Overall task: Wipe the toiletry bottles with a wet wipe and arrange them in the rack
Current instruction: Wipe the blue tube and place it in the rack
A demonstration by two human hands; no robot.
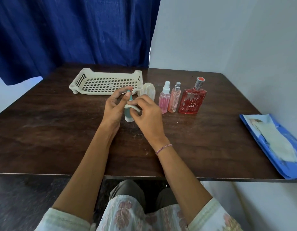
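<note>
wiping: right hand [149,114] pinches the wet wipe [132,107] round the middle of the teal tube [127,114], fingers curled tight.
left hand [115,107]: thumb and fingers curled on the tube's top end, holding it upright, white cap down.
tube spot: mid-table [44,130], near the rack's right front corner.
rack [106,82]: by the far edge.
row: clear oval case [148,91], pink spray bottle [164,100], peach spray bottle [174,100], red perfume bottle [192,100], 4 lined up right of the rack.
wipes pack [277,144]: right edge.
</note>
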